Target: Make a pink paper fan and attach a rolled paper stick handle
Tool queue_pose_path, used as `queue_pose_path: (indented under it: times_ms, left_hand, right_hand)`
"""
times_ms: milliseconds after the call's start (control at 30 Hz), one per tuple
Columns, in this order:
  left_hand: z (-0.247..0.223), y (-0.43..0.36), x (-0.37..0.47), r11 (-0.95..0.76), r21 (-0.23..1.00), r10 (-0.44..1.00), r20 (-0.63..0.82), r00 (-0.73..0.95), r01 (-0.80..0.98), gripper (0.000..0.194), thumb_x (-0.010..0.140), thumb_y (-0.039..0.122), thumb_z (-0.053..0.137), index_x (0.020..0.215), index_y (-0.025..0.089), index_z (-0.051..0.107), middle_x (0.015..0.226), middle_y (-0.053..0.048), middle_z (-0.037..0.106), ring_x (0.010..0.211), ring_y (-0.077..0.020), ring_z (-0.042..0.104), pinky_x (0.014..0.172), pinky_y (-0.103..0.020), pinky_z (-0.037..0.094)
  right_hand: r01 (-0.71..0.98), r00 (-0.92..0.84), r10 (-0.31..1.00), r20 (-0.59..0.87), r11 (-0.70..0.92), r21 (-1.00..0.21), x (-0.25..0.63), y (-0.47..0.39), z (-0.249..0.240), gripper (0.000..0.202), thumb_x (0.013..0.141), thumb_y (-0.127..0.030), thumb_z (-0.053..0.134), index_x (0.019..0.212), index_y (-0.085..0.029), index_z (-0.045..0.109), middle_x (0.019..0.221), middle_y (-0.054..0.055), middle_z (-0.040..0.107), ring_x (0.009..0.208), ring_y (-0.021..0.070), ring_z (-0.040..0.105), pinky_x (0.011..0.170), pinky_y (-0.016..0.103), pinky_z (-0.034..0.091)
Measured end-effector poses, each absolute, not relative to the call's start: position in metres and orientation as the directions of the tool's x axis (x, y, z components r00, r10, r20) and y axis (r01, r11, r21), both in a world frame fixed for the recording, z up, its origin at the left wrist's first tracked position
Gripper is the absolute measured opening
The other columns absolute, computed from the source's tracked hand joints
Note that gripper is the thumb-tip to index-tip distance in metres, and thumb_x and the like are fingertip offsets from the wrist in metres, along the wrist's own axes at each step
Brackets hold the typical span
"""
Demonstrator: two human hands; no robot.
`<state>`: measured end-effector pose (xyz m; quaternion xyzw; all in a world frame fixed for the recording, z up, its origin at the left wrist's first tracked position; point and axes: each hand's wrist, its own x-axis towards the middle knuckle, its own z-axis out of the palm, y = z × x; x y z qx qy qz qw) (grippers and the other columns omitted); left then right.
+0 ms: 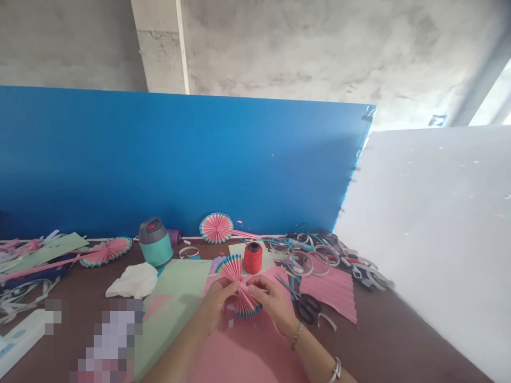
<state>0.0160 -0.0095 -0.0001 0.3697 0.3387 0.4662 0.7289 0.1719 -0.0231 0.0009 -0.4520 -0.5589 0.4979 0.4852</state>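
Two hands (219, 298) (271, 299), nearly closed, pinch the pleated fan (246, 305).

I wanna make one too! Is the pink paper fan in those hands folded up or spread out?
Partly spread: the paper fan flares above and below the left hand and right hand, but makes no full circle.

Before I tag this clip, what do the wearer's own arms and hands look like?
Left hand and right hand are ungloved; no sleeves show on the forearms. Right wrist: metallic chain bracelet. Farther up that arm: silvery bangle. No jewellery visible on the left arm.
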Motion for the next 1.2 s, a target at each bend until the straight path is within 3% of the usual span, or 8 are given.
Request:
queue_pose_path:
  times_ms: [167,300,533,700,800,900,1067,1200]
  left_hand:
    - [-0.002,-0.011,0.019,0.293,0.859,0.929,-0.153,0.337,-0.42,0.029,0.063,0.036,0.076,0.079,0.014,0.066,0.064,-0.002,0.065,0.061,-0.0157,0.061,0.061,-0.027,0.046]
    - [0.002,-0.01,0.016,0.232,0.876,0.961,-0.138,0.241,-0.422,0.031,0.062,0.042,0.075,0.063,0.014,0.064,0.059,-0.001,0.061,0.057,-0.0123,0.055,0.058,-0.024,0.043]
    - [0.008,-0.01,0.013,0.115,0.947,0.972,-0.045,0.23,-0.3,0.034,0.066,0.047,0.071,0.063,0.013,0.066,0.061,-0.003,0.063,0.06,-0.0145,0.056,0.061,-0.026,0.043]
    - [0.008,-0.013,0.018,0.077,0.989,0.978,-0.051,0.201,-0.128,0.036,0.059,0.048,0.074,0.06,0.013,0.065,0.054,-0.001,0.06,0.053,-0.0137,0.051,0.055,-0.026,0.039]
    - [0.008,-0.013,0.019,0.043,0.987,0.977,-0.009,0.214,-0.153,0.037,0.057,0.048,0.074,0.066,0.013,0.067,0.064,-0.002,0.063,0.063,-0.0165,0.054,0.062,-0.027,0.042]
    - [0.005,-0.012,0.018,0.062,0.987,0.978,-0.03,0.207,-0.15,0.038,0.058,0.049,0.073,0.063,0.013,0.065,0.06,-0.002,0.062,0.06,-0.0164,0.054,0.061,-0.028,0.042]
    - [0.001,-0.011,0.018,0.047,0.986,0.986,-0.019,0.167,-0.159,0.038,0.058,0.05,0.073,0.06,0.013,0.064,0.059,-0.003,0.063,0.06,-0.0167,0.056,0.062,-0.028,0.043]
    - [0.002,-0.01,0.017,0.046,0.987,0.985,-0.02,0.169,-0.155,0.037,0.059,0.05,0.073,0.06,0.013,0.066,0.059,-0.003,0.064,0.059,-0.0167,0.056,0.062,-0.027,0.043]
  right_hand:
    - [0.286,-0.048,0.969,0.244,0.247,-0.926,0.167,-0.022,-0.007,0.012,0.071,-0.031,0.062,0.071,-0.02,0.066,0.074,0.003,0.065,0.073,0.0176,0.058,0.066,0.026,0.046]
    - [0.363,-0.084,0.972,0.221,0.236,-0.901,0.169,-0.019,-0.009,0.012,0.072,-0.028,0.061,0.069,-0.02,0.069,0.074,0.005,0.068,0.074,0.0195,0.061,0.067,0.029,0.047]
    - [0.591,-0.078,0.89,0.45,0.405,-0.697,0.174,-0.026,0.01,0.011,0.072,-0.028,0.065,0.08,-0.028,0.073,0.091,0.004,0.071,0.092,0.0236,0.057,0.088,0.038,0.033]
    - [0.565,-0.136,0.93,0.342,0.356,-0.744,0.169,-0.025,0.007,0.012,0.073,-0.034,0.065,0.068,-0.026,0.073,0.073,0.002,0.07,0.078,0.0199,0.059,0.082,0.034,0.036]
    - [0.469,-0.119,0.963,0.243,0.27,-0.841,0.171,-0.021,0.004,0.011,0.068,-0.031,0.067,0.065,-0.022,0.072,0.074,0.004,0.071,0.076,0.0195,0.061,0.075,0.03,0.042]
    - [0.4,-0.13,0.979,0.155,0.194,-0.896,0.175,-0.019,0.005,0.01,0.065,-0.028,0.066,0.067,-0.019,0.072,0.075,0.004,0.071,0.076,0.0192,0.062,0.073,0.028,0.045]
    - [0.354,-0.15,0.986,0.067,0.117,-0.928,0.177,-0.019,0.006,0.011,0.064,-0.025,0.064,0.069,-0.018,0.071,0.075,0.001,0.071,0.073,0.0188,0.063,0.068,0.027,0.047]
    - [0.399,-0.138,0.986,0.088,0.137,-0.907,0.176,-0.018,0.005,0.009,0.064,-0.024,0.065,0.069,-0.019,0.071,0.076,0.003,0.071,0.074,0.0193,0.063,0.069,0.028,0.046]
